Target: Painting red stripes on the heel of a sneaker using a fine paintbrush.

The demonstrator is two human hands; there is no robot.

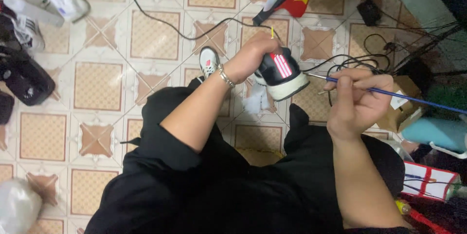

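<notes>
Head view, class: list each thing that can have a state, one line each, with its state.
Left hand: gripping the shoe, raised off the floor.
Shoe: held up, heel and sole toward the brush.
Right hand: pinching the brush.
Brush: held, tip at the shoe's sole edge.
Second shoe: lying on the tiled floor.

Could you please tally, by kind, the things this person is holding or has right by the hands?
Black sneaker, in the left hand: 1
Blue-handled paintbrush, in the right hand: 1
White sneaker on the floor: 1
Total: 3
</notes>
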